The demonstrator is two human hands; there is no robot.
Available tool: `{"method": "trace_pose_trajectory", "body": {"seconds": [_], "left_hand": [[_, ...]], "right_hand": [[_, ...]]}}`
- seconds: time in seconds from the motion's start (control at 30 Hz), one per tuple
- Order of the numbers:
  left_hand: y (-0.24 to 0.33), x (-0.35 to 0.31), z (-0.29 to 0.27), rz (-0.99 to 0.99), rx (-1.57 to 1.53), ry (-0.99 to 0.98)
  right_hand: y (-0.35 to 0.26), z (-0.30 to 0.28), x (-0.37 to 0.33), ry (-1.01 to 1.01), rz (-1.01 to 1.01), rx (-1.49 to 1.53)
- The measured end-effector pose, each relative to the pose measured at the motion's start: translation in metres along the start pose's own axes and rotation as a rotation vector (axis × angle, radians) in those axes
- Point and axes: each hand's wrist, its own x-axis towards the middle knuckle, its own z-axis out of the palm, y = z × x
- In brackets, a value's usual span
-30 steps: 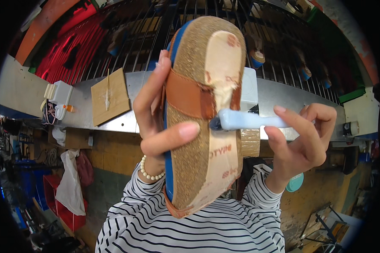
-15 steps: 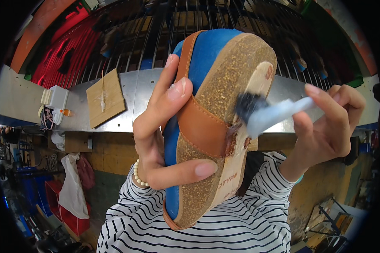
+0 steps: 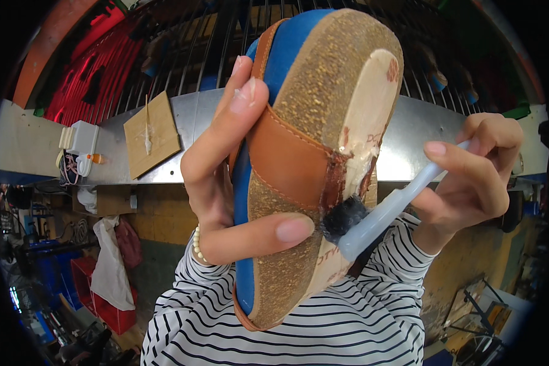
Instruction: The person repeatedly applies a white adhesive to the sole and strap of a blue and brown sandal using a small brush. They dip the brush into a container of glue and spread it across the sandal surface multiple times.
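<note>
My left hand (image 3: 226, 165) grips a shoe from its left side, thumb pressed on the underside and fingers around the blue form inside. The shoe (image 3: 290, 161) is tilted up with its speckled cork bottom facing me; a brown leather strap (image 3: 290, 161) wraps onto it. A pale insert (image 3: 372, 97) runs along the middle, with a shiny wet patch beside the strap's dark end. Between the fingers of my right hand (image 3: 479, 168) is the handle of a whitish plastic brush (image 3: 387, 216). Its black bristles touch the underside just below the strap's end.
A metal ledge (image 3: 195, 116) crosses behind the shoe, with a rack of metal bars (image 3: 207, 49) beyond. On its left lie a brown board (image 3: 141, 146) bearing a thin stick with a white-coated tip, and a white container (image 3: 84, 137). A red crate (image 3: 113, 314) stands lower left.
The brush has moved down and slightly left, from above the strap's end to below it. The shoe has risen a little in view, still in my left hand.
</note>
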Motion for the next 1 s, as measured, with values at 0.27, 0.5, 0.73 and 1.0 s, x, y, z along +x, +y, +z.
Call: {"method": "trace_pose_trajectory", "body": {"seconds": [0.27, 0.5, 0.73, 1.0], "left_hand": [[-0.012, 0.003, -0.005, 0.050, 0.073, 0.096], [-0.013, 0.006, -0.004, 0.060, 0.071, 0.079], [-0.019, 0.012, -0.004, 0.101, 0.105, 0.102], [-0.039, 0.030, -0.008, 0.533, 0.444, 0.044]], "right_hand": [[-0.011, 0.014, -0.011, 0.043, 0.138, 0.085], [-0.010, 0.006, 0.000, 0.008, 0.181, -0.168], [-0.003, 0.010, -0.006, 0.019, 0.077, -0.079], [-0.002, 0.019, -0.020, 0.006, 0.082, 0.076]]}}
